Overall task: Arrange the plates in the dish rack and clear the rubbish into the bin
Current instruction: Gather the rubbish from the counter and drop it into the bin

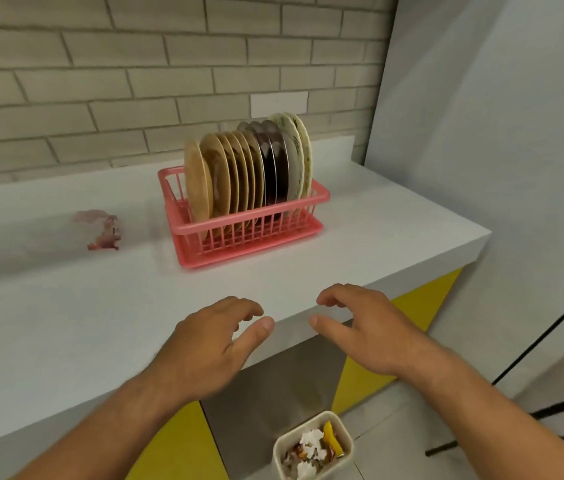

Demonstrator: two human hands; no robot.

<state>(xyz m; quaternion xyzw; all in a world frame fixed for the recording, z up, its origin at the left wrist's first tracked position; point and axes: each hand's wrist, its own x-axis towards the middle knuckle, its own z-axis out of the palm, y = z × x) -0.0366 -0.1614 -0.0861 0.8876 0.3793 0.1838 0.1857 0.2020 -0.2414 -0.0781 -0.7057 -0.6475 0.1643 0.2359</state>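
Pale grey brick wall (pixel 83 64) is running behind a white countertop (pixel 65 323), which is ending in a square corner on the right. Towards the back of that counter, nearer its right end, a pink slatted plastic dish rack (pixel 249 221) is sitting, and a row of round plates (pixel 239 168) is standing upright on edge inside it: tan ones on the left, dark ones in the middle, pale patterned ones at the far right. No loose plate is showing anywhere on the counter, so the racking part appears to be done.

Rubbish is looking only partly cleared. A crumpled reddish scrap of wrapper (pixel 103 230) is lying on the counter well to the left of the rack, apart from it, about midway between the wall and the near edge. On the floor below the near edge, a small cream rectangular bin (pixel 277 455) is already holding white and orange scraps (pixel 311 445). By my reading, that reddish scrap is the one piece left to go in.

Both bare forearms are reaching forward, palms down. The left hand (pixel 211 344) is hovering over the counter's near edge, and the right hand (pixel 367 327) is hovering just past that edge, above the bin. The fingers of each are hanging loosely curled, thumbs pointing towards each other, grasping nothing.
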